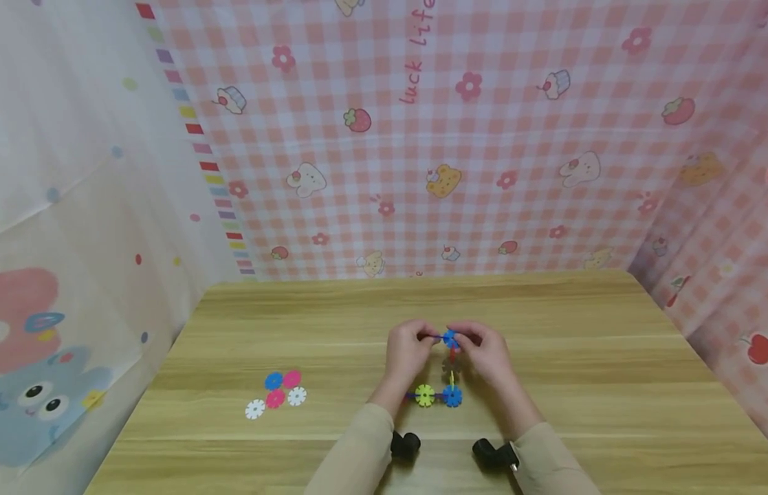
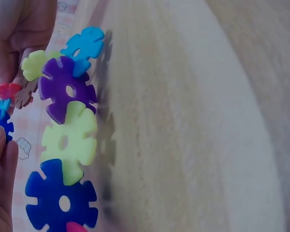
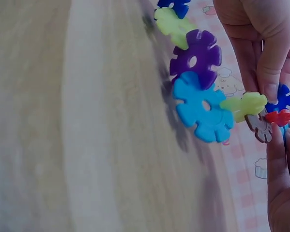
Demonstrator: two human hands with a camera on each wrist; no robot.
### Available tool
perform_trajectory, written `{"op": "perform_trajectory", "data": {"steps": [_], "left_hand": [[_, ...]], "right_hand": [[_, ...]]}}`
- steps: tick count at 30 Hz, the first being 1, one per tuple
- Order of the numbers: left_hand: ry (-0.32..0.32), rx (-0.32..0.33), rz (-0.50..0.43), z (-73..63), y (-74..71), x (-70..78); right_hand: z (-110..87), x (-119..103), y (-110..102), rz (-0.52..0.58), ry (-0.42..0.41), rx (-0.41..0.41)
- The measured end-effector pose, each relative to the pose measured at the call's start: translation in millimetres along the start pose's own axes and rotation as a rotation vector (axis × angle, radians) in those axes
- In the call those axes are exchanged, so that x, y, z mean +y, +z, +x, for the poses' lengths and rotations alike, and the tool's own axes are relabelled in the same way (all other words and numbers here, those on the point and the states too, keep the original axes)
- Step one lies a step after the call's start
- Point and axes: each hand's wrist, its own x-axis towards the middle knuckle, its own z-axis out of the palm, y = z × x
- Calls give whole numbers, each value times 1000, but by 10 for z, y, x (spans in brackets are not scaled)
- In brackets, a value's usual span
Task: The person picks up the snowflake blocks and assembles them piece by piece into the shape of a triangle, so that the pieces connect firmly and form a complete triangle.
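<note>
A chain of slotted plastic snowflake discs lies between my hands and turns a corner at a light blue disc (image 3: 203, 108). From the corner one run goes left through a purple disc (image 2: 67, 89), a yellow disc (image 2: 69, 142) and a dark blue disc (image 2: 62, 198). The other run leads away through yellow, brown (image 3: 260, 128) and red (image 3: 279, 118) discs. At its far end, my right hand (image 1: 485, 347) pinches a light blue disc (image 1: 450, 338). My left hand (image 1: 408, 354) pinches a dark blue disc (image 2: 0, 121), seen edge-on in the head view and overlapping the light blue one.
Several loose discs in white (image 1: 255, 409), pink (image 1: 275, 399) and blue (image 1: 273, 381) lie on the left of the wooden table (image 1: 606, 385). Black wrist devices (image 1: 495, 454) sit at both sleeves. A checked pink cloth (image 1: 513, 137) hangs behind the table.
</note>
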Motion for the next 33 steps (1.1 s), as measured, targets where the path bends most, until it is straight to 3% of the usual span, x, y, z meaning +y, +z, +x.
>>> {"op": "perform_trajectory", "data": {"steps": [6,13,18,25,33], "left_hand": [[-38,-27,-54,26,-16,-44],[-31,1,-49,28,-26,-61],[-39,2,-65,15,-42,-57],[-102,-26,-104,-22,-170,-100],[-134,-69,-64,-40,-574,-255]], "right_hand": [[0,29,-22,-79,-58,-4],[13,43,25,-164,-274,-36],[21,38,84,-245,-352,-16],[19,41,116,-277,-329,25],[8,28,132,-259,-284,26]]}}
